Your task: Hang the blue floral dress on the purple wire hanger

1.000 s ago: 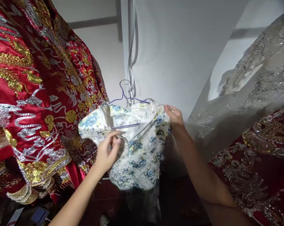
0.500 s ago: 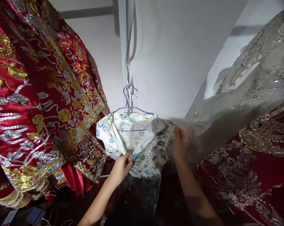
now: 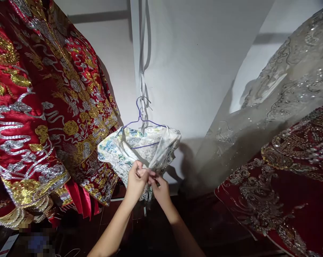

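A white floral garment [image 3: 114,148] with blue and yellow print hangs from a purple hanger [image 3: 140,117]. The hanger's hook is caught on a white strap [image 3: 142,71] against the wall. My left hand [image 3: 136,178] pinches the front edge at the base of the neckline. Close beside it, my right hand [image 3: 158,187] pinches the garment at the same spot, fingertips meeting those of the left. The fingers hide the exact bit of cloth or fastening between them.
On the left hangs a red jacket [image 3: 76,89] with gold and silver embroidery. A sheer, beaded pale gown [image 3: 292,85] and a dark red beaded garment [image 3: 290,203] hang on the right. A white wall [image 3: 190,71] stands behind.
My right hand has moved left from the garment's right sleeve to the neckline base, meeting my left hand. The right side of the garment has been drawn inward. The view has shifted slightly.
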The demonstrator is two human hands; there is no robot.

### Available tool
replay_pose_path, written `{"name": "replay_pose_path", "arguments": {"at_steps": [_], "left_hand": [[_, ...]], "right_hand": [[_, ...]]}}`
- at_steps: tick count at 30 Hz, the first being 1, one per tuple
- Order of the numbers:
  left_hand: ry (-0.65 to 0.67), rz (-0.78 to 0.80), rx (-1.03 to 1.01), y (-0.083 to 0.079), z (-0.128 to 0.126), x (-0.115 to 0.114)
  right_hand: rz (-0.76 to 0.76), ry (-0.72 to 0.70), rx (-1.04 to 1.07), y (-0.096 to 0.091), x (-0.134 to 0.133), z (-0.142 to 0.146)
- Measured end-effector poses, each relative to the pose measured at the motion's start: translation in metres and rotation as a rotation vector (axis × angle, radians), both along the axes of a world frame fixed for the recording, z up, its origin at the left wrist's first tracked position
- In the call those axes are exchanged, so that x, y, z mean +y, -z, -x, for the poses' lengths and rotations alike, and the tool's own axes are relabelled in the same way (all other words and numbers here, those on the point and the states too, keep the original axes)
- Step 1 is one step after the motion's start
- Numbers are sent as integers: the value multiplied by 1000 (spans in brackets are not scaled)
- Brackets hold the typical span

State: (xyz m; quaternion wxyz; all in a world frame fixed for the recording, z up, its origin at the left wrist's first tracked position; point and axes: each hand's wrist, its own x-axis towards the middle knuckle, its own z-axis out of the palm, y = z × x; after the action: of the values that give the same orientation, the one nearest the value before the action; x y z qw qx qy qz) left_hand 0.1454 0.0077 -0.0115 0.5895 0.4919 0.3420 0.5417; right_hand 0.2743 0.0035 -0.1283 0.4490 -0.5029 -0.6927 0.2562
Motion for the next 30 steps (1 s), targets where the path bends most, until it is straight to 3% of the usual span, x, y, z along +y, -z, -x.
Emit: {"name": "replay_pose_path", "arguments": {"at_steps": [3, 7, 10, 12, 14, 18, 20, 22, 26, 30], "left_hand": [[-96, -169, -37, -49, 1, 23], [-132, -397, -99, -117, 3, 52], [-112, -457, -89, -141, 2, 57], [-63, -459, -38, -140, 2, 56], [-7, -451, 13, -130, 4, 53], [69, -439, 62, -112, 11, 48], [71, -440, 76, -108, 15, 47], [44, -436, 93, -106, 18, 47], [-40, -397, 99, -92, 19, 50], [-130, -312, 109, -57, 13, 46]], "right_hand": [[24, 94, 49, -4, 1, -10], [44, 90, 87, -7, 0, -4], [44, 46, 122, -10, 3, -1], [38, 4, 144, -22, 8, -3], [12, -14, 192, -50, 15, -9], [-195, -23, 304, -141, 34, -20], [-251, -61, 178, -184, 44, -21], [-246, -87, 36, -212, 53, -17], [-308, -30, -76, -225, 62, 0], [-353, 29, 40, -230, 65, 13]]}}
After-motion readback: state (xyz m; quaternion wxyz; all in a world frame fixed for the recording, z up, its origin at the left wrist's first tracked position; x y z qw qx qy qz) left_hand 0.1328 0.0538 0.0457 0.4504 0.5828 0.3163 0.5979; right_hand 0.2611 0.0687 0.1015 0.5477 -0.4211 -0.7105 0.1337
